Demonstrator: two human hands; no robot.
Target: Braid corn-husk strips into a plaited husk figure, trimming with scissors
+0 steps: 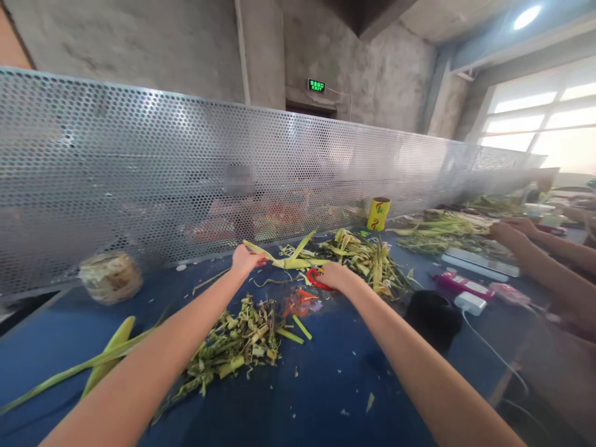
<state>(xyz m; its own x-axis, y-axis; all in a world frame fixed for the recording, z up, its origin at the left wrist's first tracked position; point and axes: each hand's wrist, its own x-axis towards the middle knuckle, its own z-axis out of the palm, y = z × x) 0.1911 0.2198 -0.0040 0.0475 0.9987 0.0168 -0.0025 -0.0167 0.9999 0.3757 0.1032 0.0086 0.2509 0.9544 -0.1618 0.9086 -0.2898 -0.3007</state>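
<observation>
My left hand (248, 259) is closed on one end of a long pale yellow-green leaf strip (298, 263), held above the blue table. The strip runs across to my right hand (335, 277), which is closed around the red loop handles of scissors (316, 279); their blades are hard to make out. Just behind my right hand lies a heap of dried yellow-green leaves (372, 257). Nearer me, between my forearms, are a pile of cut stalks and withered tops (246, 338) and two short green stem pieces (302, 326). Small red scraps (302, 302) sit below the strip.
A perforated metal screen (162, 167) borders the table's (326, 391) far side. A tape-wrapped roll (110, 277) stands left, a yellow can (379, 214) at the back. On the right are a black object (433, 320), a white charger (470, 303) with its cable, and another person's hands (512, 228).
</observation>
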